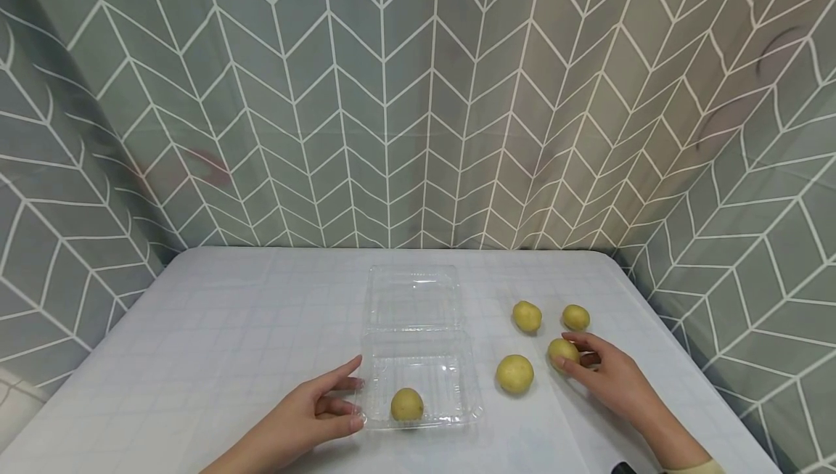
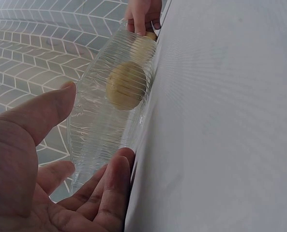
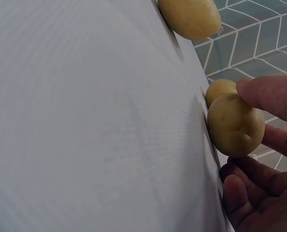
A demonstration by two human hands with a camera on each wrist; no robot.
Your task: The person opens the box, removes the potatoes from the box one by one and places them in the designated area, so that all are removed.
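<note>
A clear plastic clamshell container [image 1: 451, 387] lies with its lid [image 1: 414, 298] folded back, and one potato [image 1: 408, 405] sits in its base near the front. My left hand [image 1: 313, 410] is at the container's left side, thumb and fingers spread along the wall. The left wrist view shows those fingertips [image 2: 68, 89] right at the ribbed plastic. On the right, my right hand [image 1: 610, 376] holds another potato [image 1: 563, 354] between thumb and fingers. Seen from the right wrist, this potato [image 3: 236, 124] is close over the white cloth.
Three loose potatoes lie around the right hand: one nearer the container [image 1: 514, 374], one farther back [image 1: 527, 316], and one just behind the hand [image 1: 575, 317]. A white cloth covers the table [image 1: 228, 329]. Patterned curtain [image 1: 405, 96] hangs behind and at both sides.
</note>
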